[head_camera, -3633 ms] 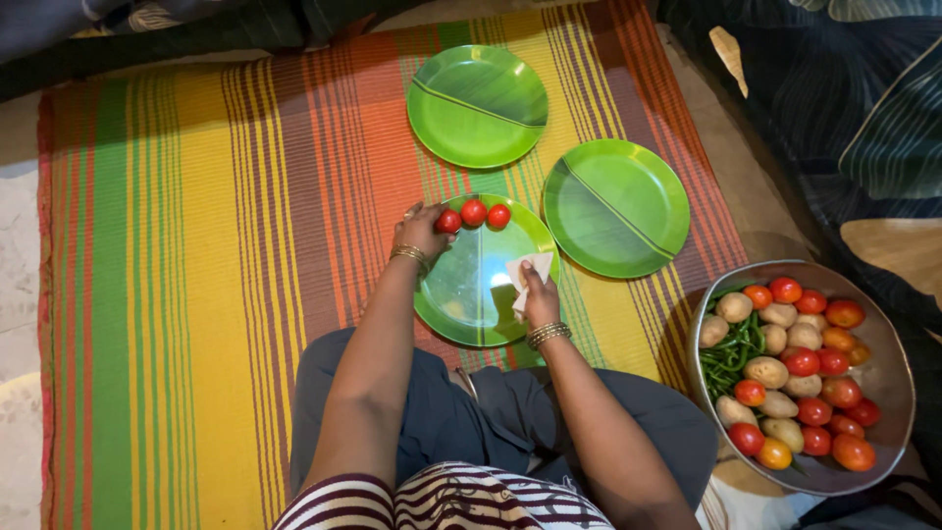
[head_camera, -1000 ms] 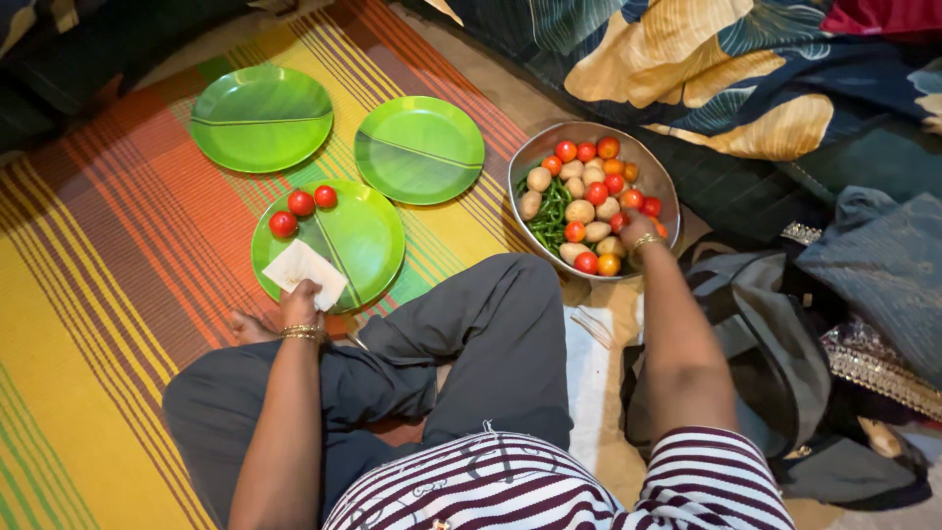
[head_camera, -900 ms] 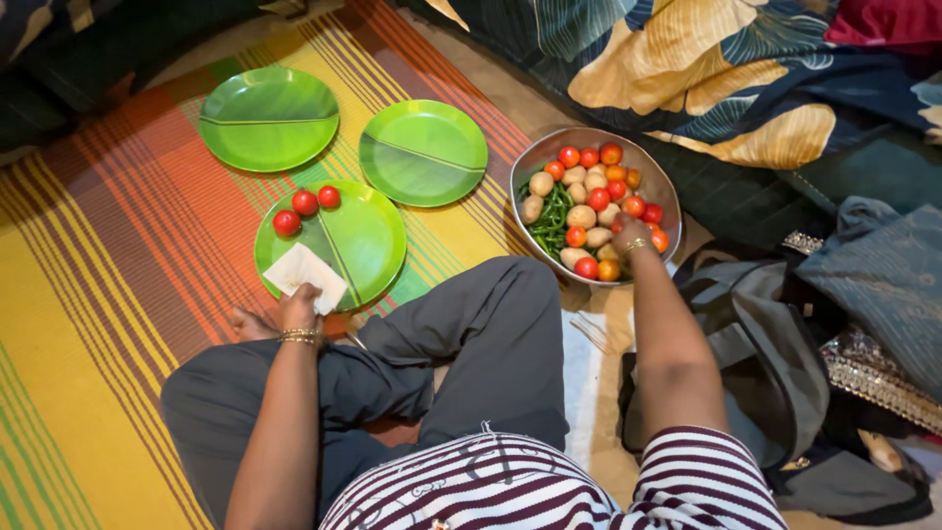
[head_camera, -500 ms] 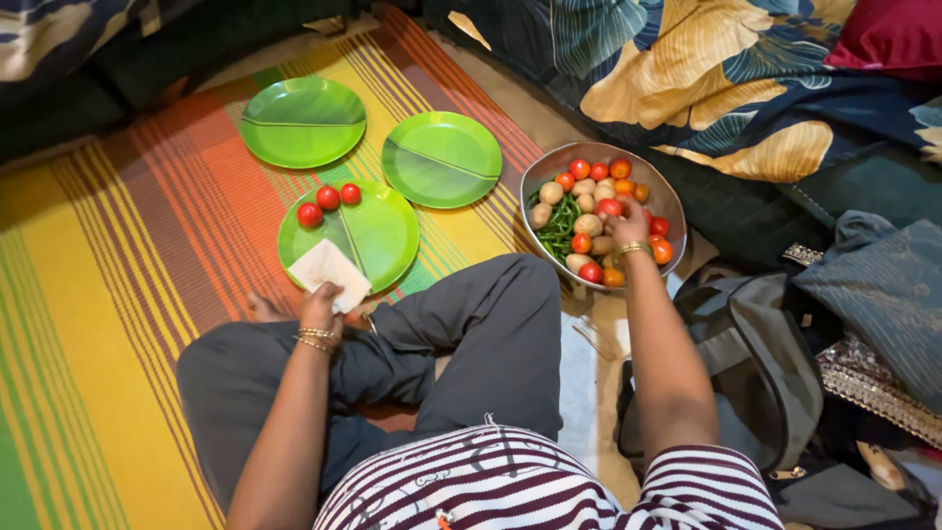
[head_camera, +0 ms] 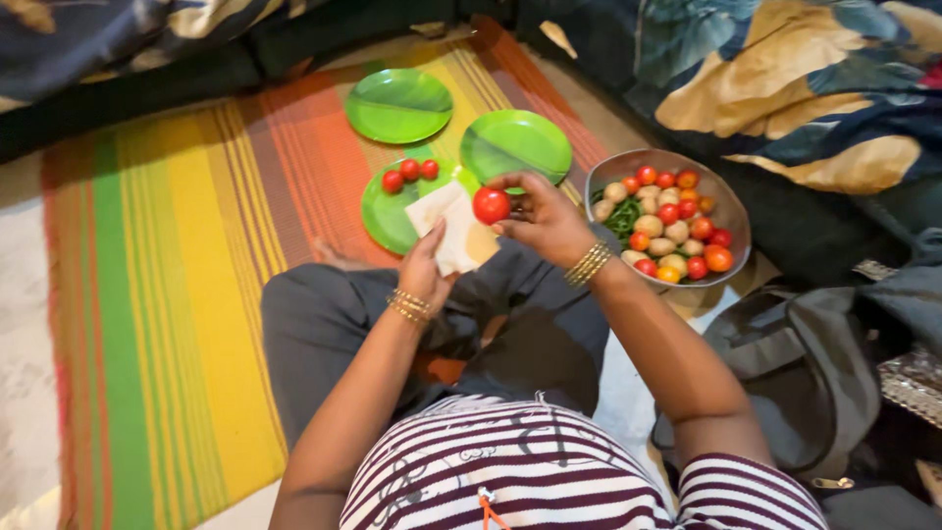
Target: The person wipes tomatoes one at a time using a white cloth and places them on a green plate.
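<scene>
My right hand (head_camera: 542, 218) holds a red tomato (head_camera: 491, 205) at its fingertips, over the near green plate (head_camera: 385, 211). My left hand (head_camera: 428, 263) grips a white cloth (head_camera: 453, 224) right beside the tomato. Two more tomatoes (head_camera: 410, 175) lie on the far side of that plate. To the right stands a metal bowl (head_camera: 728, 216) filled with tomatoes, small potatoes and green beans.
Two other green plates (head_camera: 398, 104) (head_camera: 516, 145) lie further out on the striped mat (head_camera: 177, 255). I sit cross-legged with my knees under the hands. A patterned blanket (head_camera: 785, 88) lies at the upper right and a dark bag (head_camera: 805, 363) at the right.
My right hand has left the bowl with a tomato and come over to the cloth. My left hand has lifted the cloth off the plate. The camera view has shifted.
</scene>
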